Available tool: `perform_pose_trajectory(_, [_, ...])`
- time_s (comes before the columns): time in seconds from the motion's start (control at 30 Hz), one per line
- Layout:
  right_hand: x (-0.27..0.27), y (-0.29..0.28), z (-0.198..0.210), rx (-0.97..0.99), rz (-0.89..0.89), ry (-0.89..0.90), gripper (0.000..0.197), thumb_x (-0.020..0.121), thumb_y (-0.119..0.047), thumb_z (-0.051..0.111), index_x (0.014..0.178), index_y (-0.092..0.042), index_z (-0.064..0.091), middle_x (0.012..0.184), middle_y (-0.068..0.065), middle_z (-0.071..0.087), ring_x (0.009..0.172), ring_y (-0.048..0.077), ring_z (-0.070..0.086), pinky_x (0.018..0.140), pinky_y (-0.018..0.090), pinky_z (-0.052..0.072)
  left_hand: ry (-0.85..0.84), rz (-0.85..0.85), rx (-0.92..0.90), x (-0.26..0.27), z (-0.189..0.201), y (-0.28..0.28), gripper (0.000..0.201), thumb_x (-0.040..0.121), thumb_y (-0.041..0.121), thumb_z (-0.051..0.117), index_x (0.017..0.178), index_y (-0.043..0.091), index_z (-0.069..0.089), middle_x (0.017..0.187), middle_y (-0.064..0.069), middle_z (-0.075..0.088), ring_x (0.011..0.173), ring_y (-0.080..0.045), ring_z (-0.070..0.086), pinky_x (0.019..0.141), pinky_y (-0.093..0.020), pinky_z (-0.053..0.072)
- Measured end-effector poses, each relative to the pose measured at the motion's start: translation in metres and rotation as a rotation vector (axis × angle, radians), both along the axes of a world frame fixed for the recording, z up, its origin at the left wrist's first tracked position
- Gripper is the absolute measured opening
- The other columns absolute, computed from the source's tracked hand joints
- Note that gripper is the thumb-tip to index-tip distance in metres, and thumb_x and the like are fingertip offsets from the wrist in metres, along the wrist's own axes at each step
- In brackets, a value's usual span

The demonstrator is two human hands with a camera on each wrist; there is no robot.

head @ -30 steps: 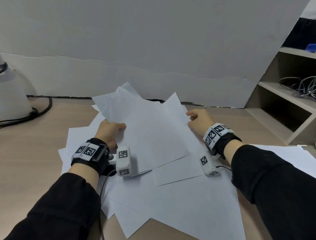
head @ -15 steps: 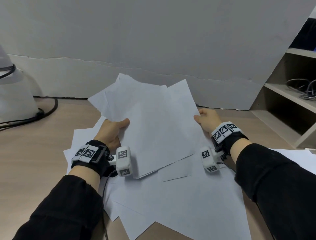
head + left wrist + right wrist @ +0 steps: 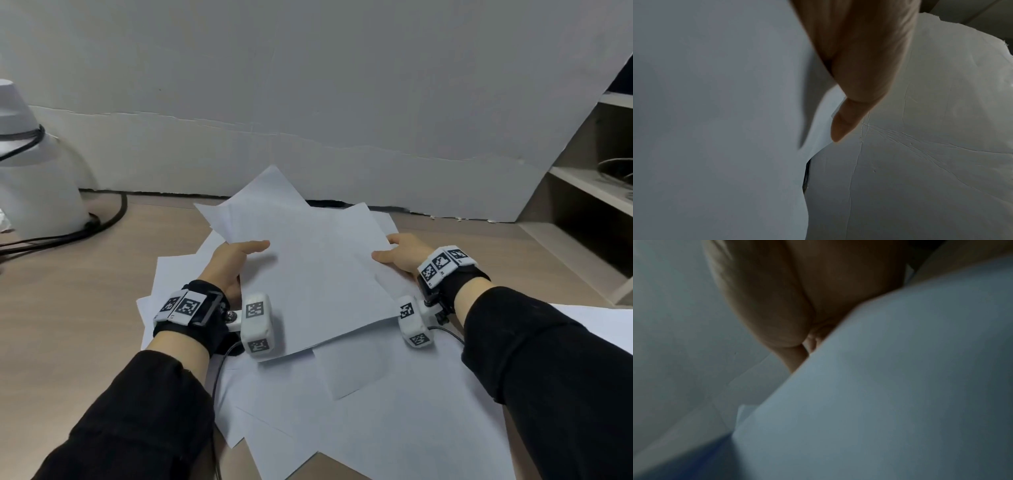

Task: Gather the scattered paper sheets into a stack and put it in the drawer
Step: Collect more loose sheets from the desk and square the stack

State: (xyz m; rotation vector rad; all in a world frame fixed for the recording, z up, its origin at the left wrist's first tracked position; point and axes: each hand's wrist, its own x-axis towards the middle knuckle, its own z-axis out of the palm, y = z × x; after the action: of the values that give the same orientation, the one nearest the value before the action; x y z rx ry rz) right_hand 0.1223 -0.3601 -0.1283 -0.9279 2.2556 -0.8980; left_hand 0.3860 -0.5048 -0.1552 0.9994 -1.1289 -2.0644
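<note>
Both the left hand (image 3: 228, 263) and right hand (image 3: 402, 256) pinch the lifted sheets (image 3: 308, 270) by their edges; being fanned unevenly, some may slip back onto the loose sheets (image 3: 394, 421) near the person.

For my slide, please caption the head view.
Both hands, left and right, lift several loose sheets above scattered paper.

Grey wall (image 3: 308, 85) behind wooden desk (image 3: 68, 308), shelves (image 3: 589, 192) right.

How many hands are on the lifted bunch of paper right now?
2. The left hand grips the bunch of paper at its left edge, the right hand at its right edge. The fingers beneath are hidden.
</note>
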Motion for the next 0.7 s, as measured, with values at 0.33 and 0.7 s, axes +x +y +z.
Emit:
perform_pose_trajectory(0.33, [0.004, -0.013, 0.008, 0.108, -0.089, 0.29, 0.015, 0.1, -0.019, 0.047, 0.101, -0.006, 0.039, 0.072, 0.005, 0.043, 0.076, 0.024, 0.05, 0.066, 0.026, 0.035, 0.001, 0.033, -0.085, -0.001, 0.001, 0.003, 0.045, 0.087, -0.021, 0.055, 0.128, -0.001, 0.056, 0.1, -0.023, 0.071, 0.066, -0.033, 0.075, 0.052, -0.041, 0.059])
perform_pose_trajectory(0.7, [0.02, -0.022, 0.054, -0.655, -0.184, 0.408, 0.039, 0.096, -0.016, 0.053, 0.06, -0.022, 0.037, 0.059, -0.002, 0.025, 0.053, 0.008, 0.018, 0.047, 0.025, 0.017, 0.058, -0.068, 0.137, 0.004, 0.008, 0.005, 0.016, 0.094, 0.008, 0.064, 0.108, 0.001, 0.064, 0.081, -0.017, 0.073, 0.057, -0.03, 0.072, 0.048, -0.036, 0.057])
